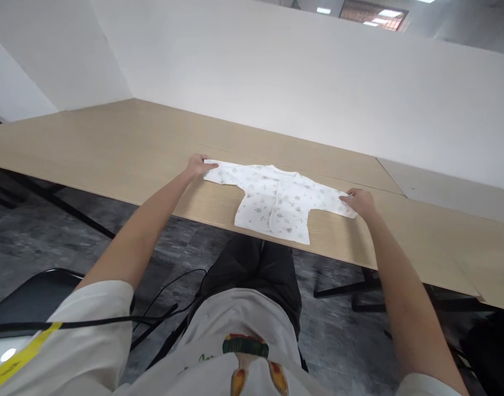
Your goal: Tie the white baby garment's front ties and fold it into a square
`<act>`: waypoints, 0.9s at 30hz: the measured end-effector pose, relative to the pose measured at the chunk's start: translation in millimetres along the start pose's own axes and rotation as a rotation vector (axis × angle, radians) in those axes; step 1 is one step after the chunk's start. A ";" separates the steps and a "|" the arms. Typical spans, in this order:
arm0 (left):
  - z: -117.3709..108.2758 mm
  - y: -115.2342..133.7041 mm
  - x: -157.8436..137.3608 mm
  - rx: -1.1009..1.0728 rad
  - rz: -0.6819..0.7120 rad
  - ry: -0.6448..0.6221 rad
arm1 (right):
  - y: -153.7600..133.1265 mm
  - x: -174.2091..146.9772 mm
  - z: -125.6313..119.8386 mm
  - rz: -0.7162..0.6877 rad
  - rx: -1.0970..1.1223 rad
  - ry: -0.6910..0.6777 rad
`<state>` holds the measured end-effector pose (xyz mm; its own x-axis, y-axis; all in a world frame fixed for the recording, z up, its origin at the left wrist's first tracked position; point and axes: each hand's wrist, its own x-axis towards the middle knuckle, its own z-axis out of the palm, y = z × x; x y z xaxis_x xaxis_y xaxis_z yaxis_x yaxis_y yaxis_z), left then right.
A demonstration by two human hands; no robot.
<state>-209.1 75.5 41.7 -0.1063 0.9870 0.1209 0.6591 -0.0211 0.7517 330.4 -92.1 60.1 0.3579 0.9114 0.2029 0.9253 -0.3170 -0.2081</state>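
Observation:
A small white baby shirt point(276, 201) with a scattered grey print lies spread on the wooden table point(111, 143), its sleeves stretched out to both sides. The neckline faces the wall and the hem lies close to the table's front edge. At the end of the left sleeve, my left hand point(199, 165) pinches the cuff between thumb and fingers. My right hand point(360, 202) grips the cuff of the other sleeve in the same way. A front overlap runs down the middle of the shirt.
Behind the table stands a white partition wall point(255, 77). A black chair point(37, 300) is at the lower left, with a black cable point(111, 320) running across my left sleeve. Dark table legs point(359, 286) show under the front edge.

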 end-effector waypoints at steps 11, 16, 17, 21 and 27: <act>158.2 110.3 -48.3 0.294 0.592 -0.162 | -165.2 -5.8 66.5 -0.123 -0.107 -0.115; 196.7 118.0 -82.1 0.416 0.604 -0.173 | -190.5 -22.9 89.8 -0.181 -0.075 -0.110; 198.4 115.6 -84.8 0.422 0.604 -0.155 | -187.0 -22.2 90.7 -0.200 -0.071 -0.114; 198.7 111.2 -86.2 0.416 0.600 -0.154 | -181.9 -11.2 88.4 -0.177 -0.048 -0.165; 194.3 117.7 -77.6 0.303 0.516 -0.169 | -203.4 -4.5 94.2 -0.134 0.032 -0.022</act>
<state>21.3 27.5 -5.2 0.3851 0.8738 0.2969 0.7790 -0.4803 0.4031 128.8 -7.1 11.4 0.2279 0.9507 0.2104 0.9602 -0.1835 -0.2108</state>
